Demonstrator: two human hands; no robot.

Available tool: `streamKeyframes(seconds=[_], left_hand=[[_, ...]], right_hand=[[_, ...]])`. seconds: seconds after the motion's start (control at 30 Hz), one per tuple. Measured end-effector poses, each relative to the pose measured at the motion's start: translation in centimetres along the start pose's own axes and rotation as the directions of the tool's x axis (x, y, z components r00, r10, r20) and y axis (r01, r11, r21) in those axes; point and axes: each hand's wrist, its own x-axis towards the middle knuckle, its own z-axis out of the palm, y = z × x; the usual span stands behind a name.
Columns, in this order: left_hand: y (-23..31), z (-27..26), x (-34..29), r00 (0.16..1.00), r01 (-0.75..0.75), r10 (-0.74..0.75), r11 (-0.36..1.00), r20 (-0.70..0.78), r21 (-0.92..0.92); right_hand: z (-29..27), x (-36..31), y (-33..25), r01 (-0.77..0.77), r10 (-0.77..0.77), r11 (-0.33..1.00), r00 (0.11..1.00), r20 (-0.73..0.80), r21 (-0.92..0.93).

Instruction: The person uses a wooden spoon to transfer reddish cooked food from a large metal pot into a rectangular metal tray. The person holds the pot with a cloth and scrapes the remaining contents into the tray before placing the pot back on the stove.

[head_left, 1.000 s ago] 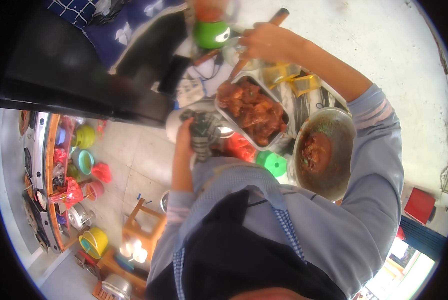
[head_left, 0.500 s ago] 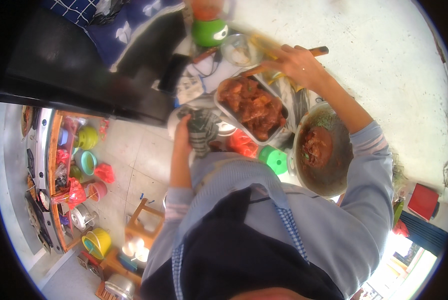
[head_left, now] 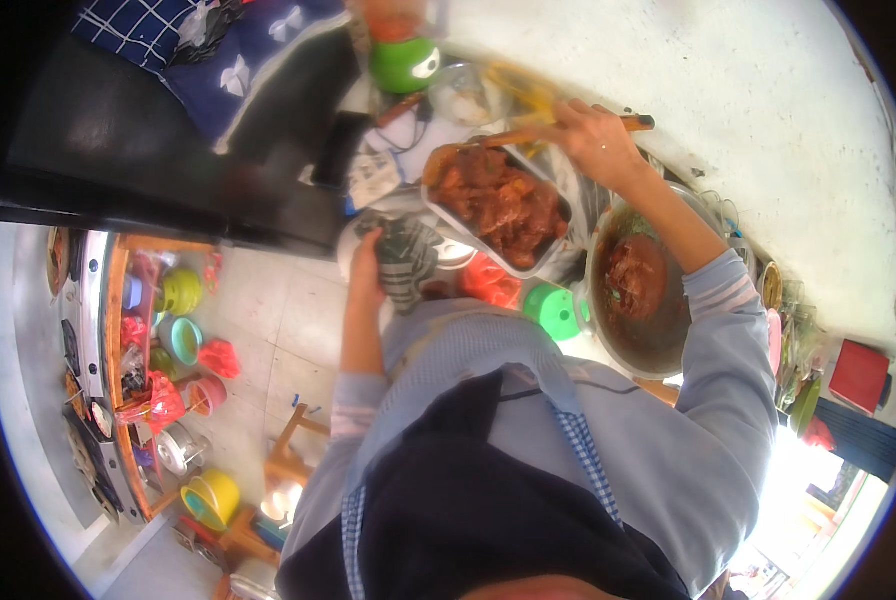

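My right hand is closed around the handle of a wooden spatula. The spatula reaches leftward to the far end of a metal tray; its head is hard to make out against the food. Chunks of meat in thick red-brown sauce fill that tray. Under my right forearm stands a wide metal pan, smeared with sauce, with a heap of the same food inside. Left of the tray, my left hand grips a dark green and white striped cloth, fingers partly hidden.
A green lid-like disc and a red plastic bag lie between tray and apron. Beyond the tray are a glass bowl, a green container and a dark phone. A white wall rises along the right.
The spatula and my right hand have shifted slightly nearer and left over the tray. My left hand keeps its grip on the cloth. The whole view has turned a little.
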Motion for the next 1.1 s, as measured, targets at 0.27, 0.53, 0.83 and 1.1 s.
streamKeyframes(seconds=[0.27,0.53,0.83,1.1], left_hand=[[0.5,-0.1,0.1,0.999,0.043,-0.043,0.999,0.018,0.015],[1.3,1.5,-0.2,0.997,0.063,-0.068,0.993,0.046,0.104],[2.4,4.2,-3.1,0.984,0.041,-0.139,0.787,0.113,0.616],[-3.6,10.3,-6.5,0.785,0.293,-0.532,0.77,0.316,0.567]], right_hand=[[-0.8,-1.6,-0.3,-0.121,0.121,0.993,0.987,-0.105,0.011],[-3.1,-4.9,-2.4,-0.398,0.404,0.903,0.915,-0.004,0.159],[-4.2,-11.4,-2.8,-0.692,0.625,0.563,0.714,0.315,0.452],[-12.5,-21.7,0.4,-0.829,0.693,0.497,0.557,0.458,0.256]])
